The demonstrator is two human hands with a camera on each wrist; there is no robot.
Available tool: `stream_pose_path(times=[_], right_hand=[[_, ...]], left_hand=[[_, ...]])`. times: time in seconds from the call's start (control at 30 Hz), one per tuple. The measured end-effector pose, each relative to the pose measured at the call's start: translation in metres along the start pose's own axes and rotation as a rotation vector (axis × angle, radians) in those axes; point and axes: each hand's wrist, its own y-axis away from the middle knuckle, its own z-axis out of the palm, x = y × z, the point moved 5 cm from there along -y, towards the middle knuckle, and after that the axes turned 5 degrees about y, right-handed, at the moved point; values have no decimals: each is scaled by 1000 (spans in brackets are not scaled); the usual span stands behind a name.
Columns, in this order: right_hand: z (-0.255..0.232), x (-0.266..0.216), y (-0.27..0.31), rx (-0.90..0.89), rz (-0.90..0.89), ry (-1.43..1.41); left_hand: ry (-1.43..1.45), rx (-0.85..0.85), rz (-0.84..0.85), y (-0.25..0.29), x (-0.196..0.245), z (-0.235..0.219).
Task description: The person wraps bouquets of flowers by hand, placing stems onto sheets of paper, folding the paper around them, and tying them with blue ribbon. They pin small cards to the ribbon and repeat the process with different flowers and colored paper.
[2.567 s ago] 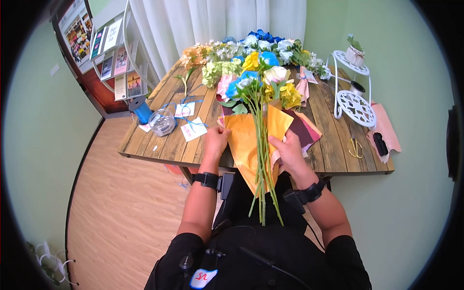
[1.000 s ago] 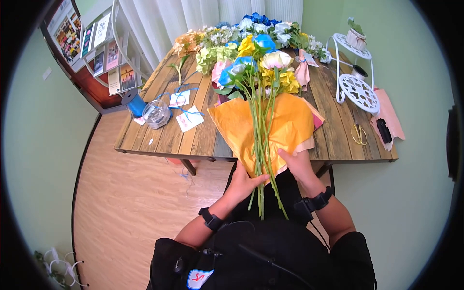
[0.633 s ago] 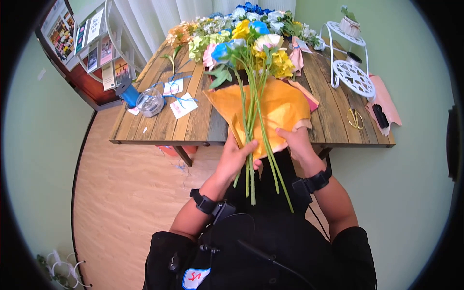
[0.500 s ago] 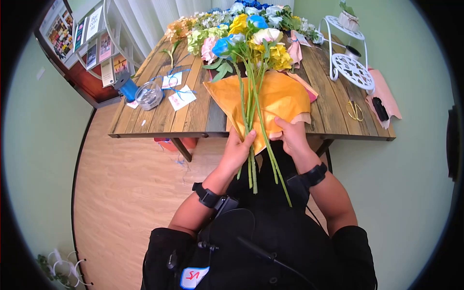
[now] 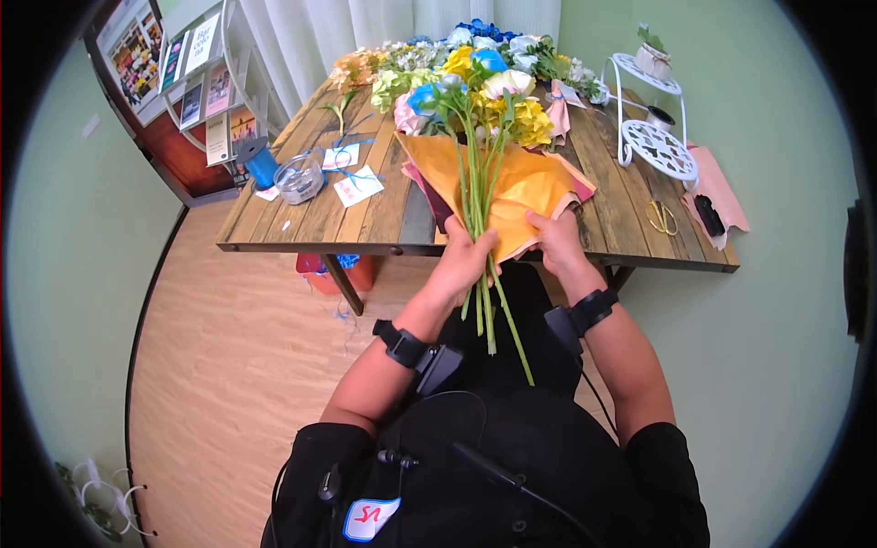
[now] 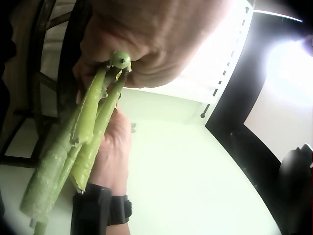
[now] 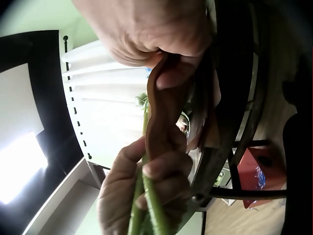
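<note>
A bouquet of blue, yellow, white and pink flowers (image 5: 507,84) lies over the near part of the table, its green stems (image 5: 477,178) pointing toward my body. Orange wrapping paper (image 5: 530,187) fans out beneath the stems, with dark red and pink layers at its edges. My left hand (image 5: 464,260) grips the stem bundle near the table's front edge, thumb across the top. Cut stem ends (image 6: 88,122) stick out below that hand in the left wrist view. Just to the right, my right hand (image 5: 559,245) pinches the lower edge of the paper, thumb on top; the right wrist view shows the folded paper edge (image 7: 164,105) between its fingers.
On the table's left are a blue ribbon spool (image 5: 258,163), a clear jar (image 5: 299,179) and white cards (image 5: 358,186). Gold scissors (image 5: 661,217), a white tiered stand (image 5: 660,149) and pink paper (image 5: 728,196) lie right. More flowers line the back. A red bin (image 5: 315,274) stands under the table.
My left hand has gone from the paper's left edge to around the stems. My right hand has shifted down along the paper, which spread out and is now drawn in nearer the stems.
</note>
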Motion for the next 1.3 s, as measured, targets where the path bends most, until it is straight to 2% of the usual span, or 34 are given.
stream_pose_path(times=[0.13,0.2,0.27,0.33,0.37,0.4,0.47,0.5,0.53,0.6,0.67,0.7,0.77,0.8,0.83,0.87,0.9,0.97,1.03,1.07,1.13,1.2,1.27,1.3], right_hand=[[-1,0,2,-58,6,132],[-3,1,8,-65,-2,160],[-11,15,12,-78,145,222],[-11,7,17,-26,125,248],[-17,3,13,18,106,292],[-22,-1,9,64,86,336],[-23,-17,5,70,53,306],[-27,-20,2,115,70,272],[-31,-22,0,161,90,236],[-37,-21,-9,169,102,244],[-48,-15,-27,241,22,435],[-46,-9,-35,237,14,435],[-32,-26,-40,198,-563,493],[-27,-37,-33,199,-564,492],[-16,-52,-22,184,-437,711],[-9,-59,-18,168,-303,926],[-3,-59,-18,178,-452,768],[2,-57,-23,201,-501,776],[25,-67,-14,251,-636,865],[39,-74,-5,221,-691,859],[65,-71,-1,184,-653,995],[85,-56,-5,151,-737,913],[99,-41,-10,99,-788,845],[105,-37,-11,53,-797,805]], left_hand=[[-25,-9,35,1,19,-3],[-35,-73,27,7,19,-4],[-59,-64,18,17,7,-7],[-140,-62,38,21,0,-10],[-315,8,37,25,-4,-16],[-314,8,45,23,-5,-21],[-960,233,179,13,-1,-43],[-820,310,145,9,3,-55],[-678,368,198,1,6,-65],[-394,416,154,-9,14,-72],[-382,416,166,-29,22,-78],[-369,416,173,-42,25,-82],[-396,414,167,-74,28,-95],[-424,409,153,-89,27,-101],[-550,477,236,-99,30,-106],[-549,473,239,-101,32,-106],[-594,470,213,-102,34,-104],[-635,466,196,-100,38,-97],[-705,550,412,-83,51,-84],[-712,546,420,-77,54,-78],[-688,555,559,-63,65,-64],[-711,523,605,-66,63,-60],[-660,474,808,-69,64,-57],[-670,465,814,-75,61,-60]])
